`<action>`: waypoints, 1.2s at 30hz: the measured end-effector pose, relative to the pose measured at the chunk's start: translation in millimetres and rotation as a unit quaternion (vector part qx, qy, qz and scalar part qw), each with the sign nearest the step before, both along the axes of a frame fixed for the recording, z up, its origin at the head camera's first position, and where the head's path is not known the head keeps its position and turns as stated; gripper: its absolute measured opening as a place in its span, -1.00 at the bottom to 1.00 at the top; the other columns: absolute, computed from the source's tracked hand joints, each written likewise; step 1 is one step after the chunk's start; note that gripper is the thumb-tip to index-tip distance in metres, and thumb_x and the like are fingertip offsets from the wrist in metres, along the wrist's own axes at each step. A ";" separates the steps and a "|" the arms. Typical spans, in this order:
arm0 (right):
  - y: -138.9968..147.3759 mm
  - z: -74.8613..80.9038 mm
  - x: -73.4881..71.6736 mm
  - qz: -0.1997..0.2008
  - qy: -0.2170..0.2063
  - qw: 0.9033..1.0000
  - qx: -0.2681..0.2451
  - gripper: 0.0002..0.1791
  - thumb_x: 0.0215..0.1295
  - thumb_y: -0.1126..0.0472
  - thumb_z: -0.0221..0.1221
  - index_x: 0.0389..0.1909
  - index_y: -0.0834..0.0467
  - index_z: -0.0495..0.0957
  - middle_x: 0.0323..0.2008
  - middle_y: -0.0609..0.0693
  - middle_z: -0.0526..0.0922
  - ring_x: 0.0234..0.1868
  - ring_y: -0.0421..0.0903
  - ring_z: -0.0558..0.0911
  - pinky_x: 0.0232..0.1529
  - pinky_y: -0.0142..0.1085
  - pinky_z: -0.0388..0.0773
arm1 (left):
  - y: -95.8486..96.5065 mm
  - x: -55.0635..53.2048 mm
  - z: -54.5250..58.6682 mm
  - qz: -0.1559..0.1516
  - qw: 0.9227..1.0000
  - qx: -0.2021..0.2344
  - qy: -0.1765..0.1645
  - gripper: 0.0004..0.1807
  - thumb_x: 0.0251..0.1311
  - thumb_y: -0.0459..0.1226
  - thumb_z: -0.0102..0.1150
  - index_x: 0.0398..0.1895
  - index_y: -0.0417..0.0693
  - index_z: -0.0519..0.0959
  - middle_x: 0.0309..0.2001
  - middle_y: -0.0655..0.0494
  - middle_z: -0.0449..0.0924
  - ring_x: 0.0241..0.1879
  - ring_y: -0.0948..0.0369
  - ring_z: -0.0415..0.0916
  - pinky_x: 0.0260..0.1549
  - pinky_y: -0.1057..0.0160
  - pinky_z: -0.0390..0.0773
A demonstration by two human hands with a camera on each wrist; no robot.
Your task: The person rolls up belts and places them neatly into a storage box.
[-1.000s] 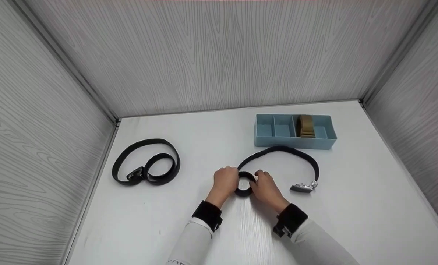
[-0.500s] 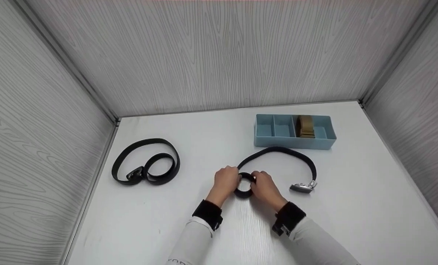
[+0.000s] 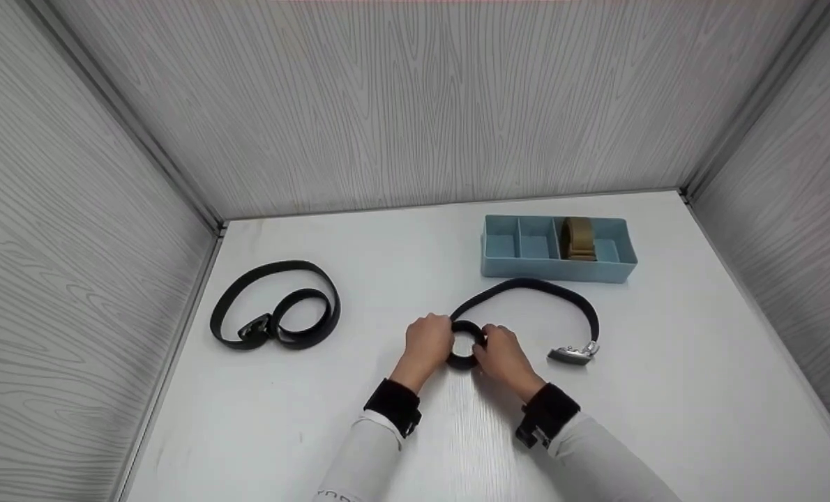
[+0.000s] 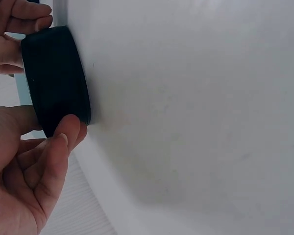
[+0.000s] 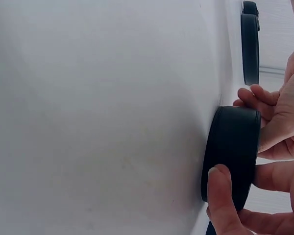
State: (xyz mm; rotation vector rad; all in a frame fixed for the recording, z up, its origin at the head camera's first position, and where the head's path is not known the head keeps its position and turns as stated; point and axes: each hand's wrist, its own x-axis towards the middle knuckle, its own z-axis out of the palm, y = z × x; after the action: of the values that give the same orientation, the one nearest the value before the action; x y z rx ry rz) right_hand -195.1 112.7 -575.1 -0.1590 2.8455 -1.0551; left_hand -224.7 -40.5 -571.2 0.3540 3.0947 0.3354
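A black belt lies on edge on the white table, one end wound into a small coil (image 3: 462, 363). From the coil its loose strap (image 3: 528, 283) arcs away to the right and ends in a silver buckle (image 3: 572, 355). On the coil's left side, my left hand (image 3: 429, 343) pinches the wound layers. My right hand (image 3: 504, 358) pinches the opposite side, thumb and fingers on either face of the band. In the right wrist view the coil's dark outer band (image 5: 235, 142) stands upright between both hands.
Behind the strap stands a blue divided box (image 3: 554, 270) with a rolled brown belt (image 3: 579, 239) in one compartment. A second black belt (image 3: 306, 340), loosely looped with its buckle, lies at the left. Wood-grain panels (image 3: 415, 104) enclose the table's back and sides.
The strap and buckle end have drawn slightly left. The coil has shifted a little within the fingers, and my right fingers have changed their hold. My left hand stays nearly in place.
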 end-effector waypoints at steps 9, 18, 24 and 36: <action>-4.0 -0.1 -6.4 0.032 0.013 0.999 0.006 -0.74 0.20 0.40 0.17 -0.09 0.37 0.61 -0.30 0.14 0.58 -0.19 0.06 0.57 -0.09 -0.08 0.49 | -5.6 1.1 -2.6 -0.015 0.999 0.026 0.012 -0.85 0.16 -0.30 0.24 -0.49 -0.19 0.64 -0.46 -0.10 0.66 -0.45 -0.04 0.63 -0.47 0.06 0.56; 0.3 1.8 -3.8 0.023 -0.012 1.000 -0.016 -0.76 0.26 0.31 0.20 -0.12 0.37 0.59 -0.38 0.08 0.56 -0.32 -0.02 0.56 -0.19 -0.13 0.50 | -2.1 -1.4 -2.3 0.019 1.000 0.017 -0.003 -0.91 0.09 -0.38 0.18 -0.50 -0.17 0.65 -0.45 -0.09 0.66 -0.46 -0.04 0.63 -0.51 0.05 0.57; 1.3 3.3 -3.9 0.030 -0.008 0.999 -0.015 -0.96 0.19 0.38 0.17 -0.39 0.27 0.57 -0.49 0.02 0.54 -0.38 -0.04 0.49 -0.24 -0.13 0.47 | 0.1 -1.7 2.0 0.015 1.000 0.004 -0.012 -0.95 0.03 -0.34 0.26 -0.50 -0.16 0.65 -0.44 -0.07 0.67 -0.44 -0.02 0.64 -0.50 0.07 0.57; 5.6 -2.1 -7.0 0.100 0.010 0.995 0.018 -0.67 0.26 0.42 0.13 0.04 0.30 0.61 -0.26 0.09 0.56 -0.26 -0.01 0.53 -0.15 -0.09 0.48 | 0.6 3.5 -0.2 -0.030 0.999 -0.031 -0.025 -0.96 0.03 -0.35 0.23 -0.49 -0.13 0.65 -0.46 -0.02 0.64 -0.47 0.01 0.60 -0.53 0.07 0.55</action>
State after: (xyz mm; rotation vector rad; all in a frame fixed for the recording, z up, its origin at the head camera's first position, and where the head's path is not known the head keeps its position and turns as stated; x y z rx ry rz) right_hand -202.1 118.3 -577.2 -0.4429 2.7919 -0.9648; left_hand -221.2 -39.9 -571.4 0.4286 3.0297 0.2423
